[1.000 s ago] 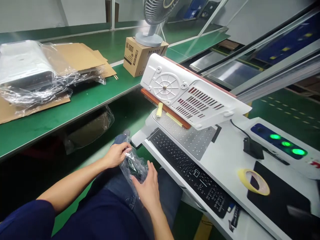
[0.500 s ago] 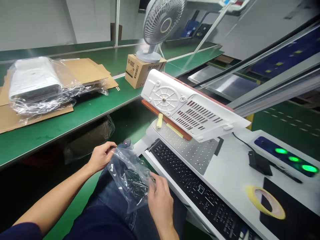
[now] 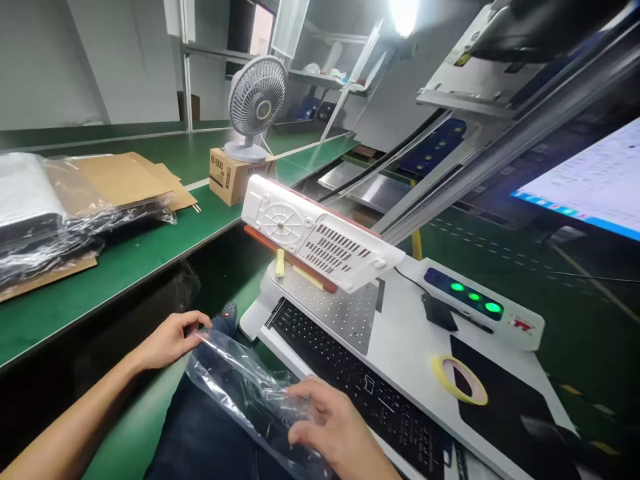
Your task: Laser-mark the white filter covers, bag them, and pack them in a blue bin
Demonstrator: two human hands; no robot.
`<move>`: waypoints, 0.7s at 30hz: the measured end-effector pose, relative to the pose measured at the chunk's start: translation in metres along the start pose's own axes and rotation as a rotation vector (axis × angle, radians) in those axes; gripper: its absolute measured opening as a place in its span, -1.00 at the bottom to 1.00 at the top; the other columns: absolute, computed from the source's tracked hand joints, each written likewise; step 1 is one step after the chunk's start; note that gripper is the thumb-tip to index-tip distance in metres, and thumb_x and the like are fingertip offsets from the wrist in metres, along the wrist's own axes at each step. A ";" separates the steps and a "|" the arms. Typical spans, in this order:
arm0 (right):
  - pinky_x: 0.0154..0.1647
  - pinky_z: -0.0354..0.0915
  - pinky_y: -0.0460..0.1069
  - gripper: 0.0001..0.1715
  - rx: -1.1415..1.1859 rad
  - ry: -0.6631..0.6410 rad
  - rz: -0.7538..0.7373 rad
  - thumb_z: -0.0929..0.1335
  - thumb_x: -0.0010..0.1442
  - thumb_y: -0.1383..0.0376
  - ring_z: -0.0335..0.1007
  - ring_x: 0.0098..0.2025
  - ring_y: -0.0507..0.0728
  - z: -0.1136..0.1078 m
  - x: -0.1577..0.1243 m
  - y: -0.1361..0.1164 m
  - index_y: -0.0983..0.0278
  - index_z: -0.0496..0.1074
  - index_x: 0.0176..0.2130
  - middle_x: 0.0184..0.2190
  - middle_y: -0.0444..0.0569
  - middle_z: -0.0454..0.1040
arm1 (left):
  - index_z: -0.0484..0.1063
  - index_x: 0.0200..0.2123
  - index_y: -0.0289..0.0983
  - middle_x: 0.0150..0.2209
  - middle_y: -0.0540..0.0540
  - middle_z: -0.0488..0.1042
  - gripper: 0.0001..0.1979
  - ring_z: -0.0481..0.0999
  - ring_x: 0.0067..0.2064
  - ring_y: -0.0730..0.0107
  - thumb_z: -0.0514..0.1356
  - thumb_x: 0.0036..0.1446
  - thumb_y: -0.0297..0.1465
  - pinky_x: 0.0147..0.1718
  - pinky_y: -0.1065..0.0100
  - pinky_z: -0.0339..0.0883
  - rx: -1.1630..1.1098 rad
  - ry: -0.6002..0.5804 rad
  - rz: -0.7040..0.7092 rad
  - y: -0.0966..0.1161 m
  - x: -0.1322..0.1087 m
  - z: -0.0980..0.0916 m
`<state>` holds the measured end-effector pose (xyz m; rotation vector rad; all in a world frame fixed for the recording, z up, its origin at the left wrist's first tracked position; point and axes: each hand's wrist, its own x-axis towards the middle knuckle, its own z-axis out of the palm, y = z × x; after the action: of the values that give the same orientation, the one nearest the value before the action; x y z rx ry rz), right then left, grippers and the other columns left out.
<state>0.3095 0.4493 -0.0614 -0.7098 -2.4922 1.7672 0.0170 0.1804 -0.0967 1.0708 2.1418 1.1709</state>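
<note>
A clear plastic bag lies stretched across my lap, with something dark inside that I cannot make out. My left hand pinches the bag's upper left edge. Lower right, my right hand curls its fingers over the other end of the bag, close to the black keyboard. A white appliance lies bottom side up on an orange board, tilted above a perforated metal plate.
A roll of yellow tape lies on the white desk by a black mat. A panel with green lights sits behind. On the green bench at left: a bagged white unit, cardboard, a small box under a fan.
The view has tilted up and back. My hands have pulled apart, stretching the bag out flat across my lap; the right hand moved right toward the keyboard.
</note>
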 end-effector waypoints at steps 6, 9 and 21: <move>-0.41 0.12 0.01 -0.11 0.040 0.546 -0.060 0.39 0.18 -0.50 0.17 -0.48 0.10 -0.040 0.049 0.000 0.24 0.46 -0.53 -0.57 -0.11 0.31 | 0.59 0.13 -0.19 -0.22 -0.09 0.60 -0.29 0.55 -0.22 0.24 0.55 0.04 0.08 -0.22 0.29 0.39 -0.326 -0.505 0.120 0.030 0.082 -0.032; -0.40 0.15 0.01 -0.11 0.123 0.815 -0.023 0.42 0.10 -0.53 0.18 -0.49 0.09 -0.062 0.085 -0.001 0.24 0.50 -0.34 -0.58 -0.17 0.31 | 0.57 0.10 -0.26 -0.10 -0.26 0.64 -0.25 0.63 -0.07 0.04 0.44 0.10 0.22 -0.14 0.15 0.52 -0.453 -0.326 0.114 0.039 0.154 -0.043; 0.28 0.39 0.29 0.02 0.021 1.093 -0.058 0.49 -0.10 -0.30 0.54 0.23 0.48 -0.150 0.188 0.052 0.27 0.42 0.13 0.21 0.38 0.57 | 0.34 0.26 -0.28 0.25 -0.39 0.52 0.00 0.53 0.25 -0.21 0.63 -0.16 -0.02 0.22 -0.04 0.42 -0.199 0.429 0.187 0.053 0.388 -0.072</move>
<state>0.1981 0.6650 -0.1003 -1.1559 -1.6892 0.9257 -0.2390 0.4778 -0.0274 1.0177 2.2003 1.7985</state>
